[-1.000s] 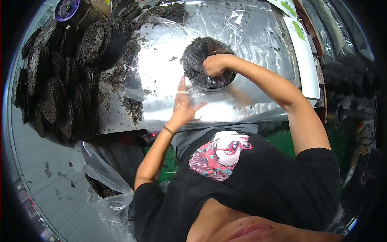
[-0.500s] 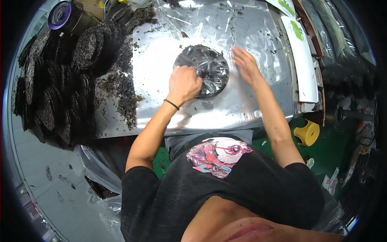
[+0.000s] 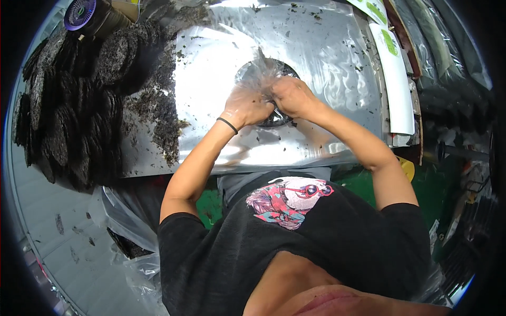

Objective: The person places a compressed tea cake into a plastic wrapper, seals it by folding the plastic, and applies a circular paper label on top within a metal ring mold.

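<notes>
A round, dark bundle of what looks like dried seaweed (image 3: 272, 118) lies flat on the table inside a clear plastic bag (image 3: 260, 72). Over its top, the bag's loose plastic is bunched up, and a crumpled tuft stands away from my fingers. My left hand (image 3: 249, 108), with a black band on its wrist, is closed on the gathered plastic. Against it, my right hand (image 3: 296, 98) is closed on the same bunch. Both hands cover much of the bundle; their fingertips are partly hidden.
Many dark round seaweed cakes (image 3: 66, 113) are piled at the left, beside a small purple-rimmed fan (image 3: 80, 15). Seaweed crumbs (image 3: 163, 121) lie between the pile and the shiny metal tabletop (image 3: 211, 152). White-and-green packaging (image 3: 394, 79) lines the right edge; a yellow stool (image 3: 407, 168) stands below.
My right hand has come in from the right of the bundle and closed on the plastic next to my left hand. The bag's plastic, spread out before, is now gathered into a bunch.
</notes>
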`<state>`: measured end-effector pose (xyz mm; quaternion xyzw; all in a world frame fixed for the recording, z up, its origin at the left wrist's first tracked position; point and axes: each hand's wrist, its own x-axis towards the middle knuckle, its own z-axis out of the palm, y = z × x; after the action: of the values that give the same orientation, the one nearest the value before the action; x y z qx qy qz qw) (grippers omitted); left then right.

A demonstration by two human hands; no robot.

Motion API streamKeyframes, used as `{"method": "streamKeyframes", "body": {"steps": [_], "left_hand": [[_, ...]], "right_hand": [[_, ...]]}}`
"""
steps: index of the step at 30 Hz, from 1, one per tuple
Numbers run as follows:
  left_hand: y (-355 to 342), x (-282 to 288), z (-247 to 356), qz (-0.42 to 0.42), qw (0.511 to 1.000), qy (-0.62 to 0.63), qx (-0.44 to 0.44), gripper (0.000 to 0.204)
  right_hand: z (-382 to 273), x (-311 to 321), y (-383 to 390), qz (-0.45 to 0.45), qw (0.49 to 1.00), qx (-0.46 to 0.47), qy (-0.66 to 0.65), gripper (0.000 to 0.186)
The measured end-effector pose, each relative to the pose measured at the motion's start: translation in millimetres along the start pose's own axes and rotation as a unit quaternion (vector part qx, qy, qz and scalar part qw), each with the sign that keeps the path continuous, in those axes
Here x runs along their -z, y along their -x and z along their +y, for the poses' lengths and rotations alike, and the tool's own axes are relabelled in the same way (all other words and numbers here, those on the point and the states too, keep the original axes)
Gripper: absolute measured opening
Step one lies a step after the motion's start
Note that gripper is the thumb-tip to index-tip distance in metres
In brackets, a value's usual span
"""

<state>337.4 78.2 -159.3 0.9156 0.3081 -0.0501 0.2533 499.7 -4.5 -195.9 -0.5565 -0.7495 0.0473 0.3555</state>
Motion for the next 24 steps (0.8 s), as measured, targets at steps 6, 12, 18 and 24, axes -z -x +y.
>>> {"method": "streamKeyframes", "body": {"steps": [6,12,18,24], "left_hand": [[42,-1,-19,0.24,0.947,0.009,-0.213,0.049],[-19,44,-65,0.212,0.817,0.533,-0.056,0.059],[-44,-5,-64,0.216,0.903,0.315,-0.197,0.028],[-15,0,-40,0.282,0.929,-0.054,-0.232,0.033]], "right_hand": [[11,-13,5,-0.051,0.992,-0.018,0.114,0.013],[-5,4,-19,-0.123,0.99,-0.053,0.04,0.016],[12,-1,6,0.061,0.991,-0.113,0.041,0.062],[-49,53,-16,-0.017,0.977,0.012,-0.211,0.061]]}}
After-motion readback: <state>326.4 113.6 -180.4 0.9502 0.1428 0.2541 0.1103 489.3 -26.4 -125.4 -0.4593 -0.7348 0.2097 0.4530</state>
